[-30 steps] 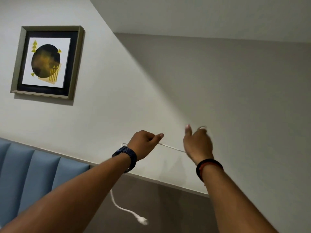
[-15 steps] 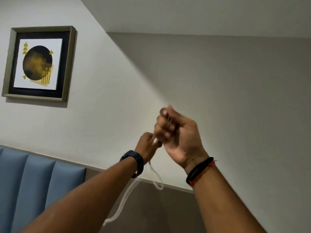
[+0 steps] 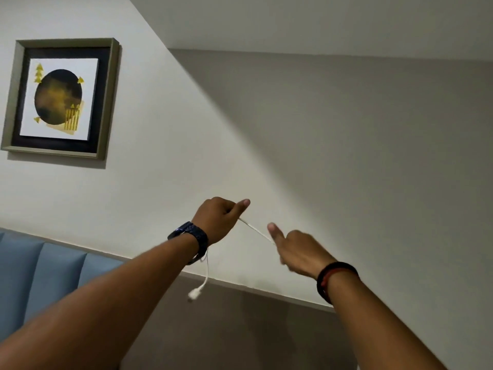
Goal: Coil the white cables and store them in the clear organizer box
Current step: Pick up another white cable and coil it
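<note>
Both my arms are raised in front of a wall. My left hand (image 3: 218,218), with a dark watch on the wrist, is closed around a thin white cable (image 3: 254,230). A short taut stretch of the cable runs down and right to my right hand (image 3: 298,251), which pinches it and wears a black and red band. Below my left wrist the cable's loose end hangs down, ending in a white plug (image 3: 194,293). The clear organizer box is out of view.
A framed picture (image 3: 60,98) hangs on the wall at upper left. A blue padded headboard (image 3: 50,268) fills the lower left, with a ledge (image 3: 266,289) running across the wall behind my hands.
My hands, close together half a second ago, have drawn apart, pulling a short stretch of cable taut. The hanging end is shorter, its plug now just below my left wrist.
</note>
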Action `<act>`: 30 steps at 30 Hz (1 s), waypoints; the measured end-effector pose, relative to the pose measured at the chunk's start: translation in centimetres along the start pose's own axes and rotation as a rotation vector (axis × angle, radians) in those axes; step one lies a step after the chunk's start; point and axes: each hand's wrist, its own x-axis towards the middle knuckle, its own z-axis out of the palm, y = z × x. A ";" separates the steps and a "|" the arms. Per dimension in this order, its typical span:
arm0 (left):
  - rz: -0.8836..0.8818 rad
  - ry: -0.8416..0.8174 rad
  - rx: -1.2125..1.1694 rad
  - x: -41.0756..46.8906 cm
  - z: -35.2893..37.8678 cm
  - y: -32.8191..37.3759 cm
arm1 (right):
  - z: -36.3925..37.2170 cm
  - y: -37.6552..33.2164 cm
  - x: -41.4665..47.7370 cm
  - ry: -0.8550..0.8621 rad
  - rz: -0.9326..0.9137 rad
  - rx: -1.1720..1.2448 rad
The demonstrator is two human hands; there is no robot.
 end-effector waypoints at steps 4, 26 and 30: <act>-0.023 0.081 0.047 0.4 -0.9 -1.6 | -0.7 -1.4 -1.2 -0.427 -0.167 0.597; 0.013 -0.110 -0.122 -3.4 0.3 -0.7 | -5.5 -6.2 -0.9 0.962 -0.119 1.406; 0.135 -0.124 -0.029 -3.1 -0.3 -0.1 | -1.5 -3.1 0.4 1.076 -0.073 0.411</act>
